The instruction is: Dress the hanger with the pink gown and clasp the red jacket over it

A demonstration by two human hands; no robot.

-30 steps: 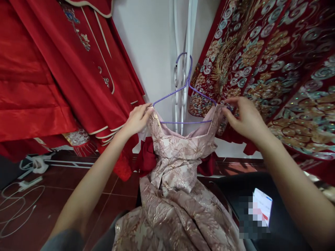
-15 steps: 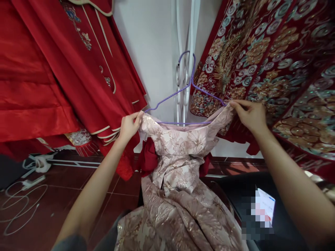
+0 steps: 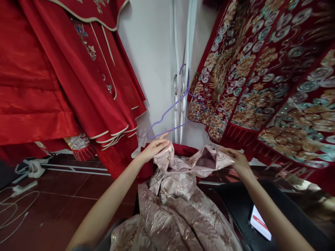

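Observation:
A pink brocade dress (image 3: 178,195) with gold flower pattern hangs from both my hands down toward my lap. My left hand (image 3: 153,148) pinches its left shoulder. My right hand (image 3: 235,157) grips its right shoulder. A purple wire hanger (image 3: 170,111) hangs free on a white rack (image 3: 180,42) just above the dress, tilted down to the left; its lower left corner is close to my left fingers. The dress no longer sits on the hanger.
Red embroidered robes (image 3: 65,76) hang at the left. A dark red garment with gold and silver embroidery (image 3: 261,69) hangs at the right. A phone (image 3: 260,223) lies on a dark seat at the lower right. White cables (image 3: 15,202) lie on the red tiled floor.
Both hands have come down and closer together, pulling the dress shoulders off the hanger. The hanger now hangs bare and tilted above the dress.

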